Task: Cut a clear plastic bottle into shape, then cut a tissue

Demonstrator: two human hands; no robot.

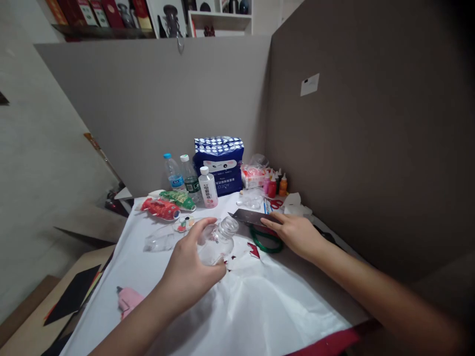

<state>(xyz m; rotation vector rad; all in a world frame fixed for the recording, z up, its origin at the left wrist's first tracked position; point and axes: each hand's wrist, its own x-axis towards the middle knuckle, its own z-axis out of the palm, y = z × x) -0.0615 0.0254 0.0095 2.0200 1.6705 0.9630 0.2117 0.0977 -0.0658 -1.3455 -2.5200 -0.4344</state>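
My left hand (196, 264) is wrapped round a clear plastic bottle (217, 244), thumb and fingers on opposite sides. The bottle's uncapped neck points up and to the right. In my right hand (291, 232) is a knife (248, 216) with a dark flat surface, its narrow tip pointing left, just above and right of the bottle's neck. The two do not clearly touch. Under my right hand lies a green loop (266, 244), perhaps a scissor handle. Small red scraps (254, 250) lie on the white-covered table (260, 306) between my hands.
Three bottles, one white-capped with a pink base (208, 190), stand before a blue bag (226, 173). Red and green fish-like crafts (160, 208) lie left. Paint bottles (272, 187) and red scissors (276, 203) are at the back right. A pink tool (128, 300) lies front left.
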